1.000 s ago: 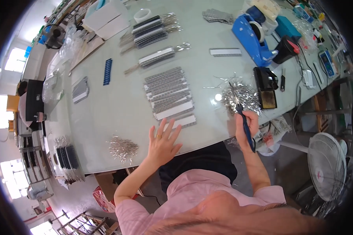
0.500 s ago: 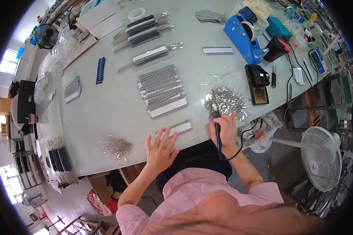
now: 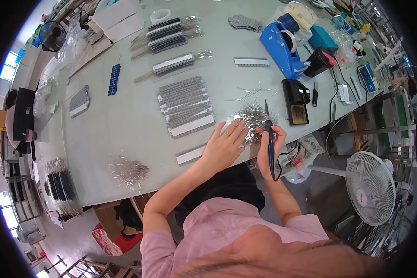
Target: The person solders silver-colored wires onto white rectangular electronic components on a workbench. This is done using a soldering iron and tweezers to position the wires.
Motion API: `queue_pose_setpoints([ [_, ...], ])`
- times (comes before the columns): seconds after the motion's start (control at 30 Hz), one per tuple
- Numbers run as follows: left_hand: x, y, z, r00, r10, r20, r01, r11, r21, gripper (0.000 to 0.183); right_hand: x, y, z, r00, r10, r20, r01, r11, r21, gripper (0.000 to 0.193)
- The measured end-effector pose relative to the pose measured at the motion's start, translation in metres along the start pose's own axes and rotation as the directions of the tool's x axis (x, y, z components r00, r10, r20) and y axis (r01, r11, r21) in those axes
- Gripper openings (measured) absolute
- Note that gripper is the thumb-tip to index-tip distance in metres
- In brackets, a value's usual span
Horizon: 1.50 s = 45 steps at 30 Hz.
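Note:
My right hand (image 3: 265, 155) is wrapped round the blue handle of a soldering iron (image 3: 271, 139), whose metal tip points away from me over a heap of thin silver metal strips (image 3: 252, 113). Fingers stretched and slightly apart, my left hand (image 3: 224, 147) is at the heap's near left edge, palm down; whether its fingertips touch any strips I cannot tell. Just left of that hand a grey segmented bar with a white band (image 3: 187, 155) lies near the table's front edge, its right end hidden by the hand. Beyond it sits a stack of similar grey bars (image 3: 185, 106).
A black soldering stand with a sponge (image 3: 297, 111) and a blue tape dispenser (image 3: 282, 51) are at the right. Another silver-strip heap (image 3: 129, 172) lies front left. Bundled bars with wire ends (image 3: 169, 34) are at the back; a standing fan (image 3: 368, 187) stands beside the table.
My left hand has moved right, from above the near grey bar to the silver heap. The soldering iron has shifted right and is held more upright in view.

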State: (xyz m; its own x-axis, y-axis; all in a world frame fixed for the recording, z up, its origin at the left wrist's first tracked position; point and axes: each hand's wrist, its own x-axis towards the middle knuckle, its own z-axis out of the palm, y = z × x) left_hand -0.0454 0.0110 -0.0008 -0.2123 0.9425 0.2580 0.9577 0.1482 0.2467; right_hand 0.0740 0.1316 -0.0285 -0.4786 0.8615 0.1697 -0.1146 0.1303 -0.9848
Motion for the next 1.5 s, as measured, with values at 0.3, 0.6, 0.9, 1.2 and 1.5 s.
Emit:
queue_pose_setpoints([
  [0.3,0.013,0.011,0.01,0.999,-0.03,-0.01,0.03,0.999,-0.019,0.058,0.057,-0.001,-0.018,0.991,-0.018,0.132,0.002,0.993,0.121,0.026],
  [0.6,0.051,-0.022,0.009,0.999,0.023,0.041,-0.019,0.996,-0.09,0.045,0.061,-0.012,-0.067,0.989,-0.128,-0.076,0.121,0.989,-0.088,0.025],
  [0.9,0.084,0.051,0.033,0.972,0.235,0.005,-0.234,0.966,-0.107,0.05,0.047,-0.016,-0.076,0.949,-0.285,-0.135,0.274,0.957,-0.097,0.028],
  [1.2,0.074,0.053,0.05,0.94,0.308,0.143,-0.297,0.95,-0.098,0.062,0.038,-0.021,-0.089,0.942,-0.302,-0.145,0.279,0.947,-0.156,0.026],
  [1.5,0.03,-0.009,-0.008,0.875,0.453,0.173,-0.451,0.891,-0.056,0.057,0.048,-0.002,-0.059,0.913,-0.345,0.217,0.368,0.927,-0.075,0.032],
])
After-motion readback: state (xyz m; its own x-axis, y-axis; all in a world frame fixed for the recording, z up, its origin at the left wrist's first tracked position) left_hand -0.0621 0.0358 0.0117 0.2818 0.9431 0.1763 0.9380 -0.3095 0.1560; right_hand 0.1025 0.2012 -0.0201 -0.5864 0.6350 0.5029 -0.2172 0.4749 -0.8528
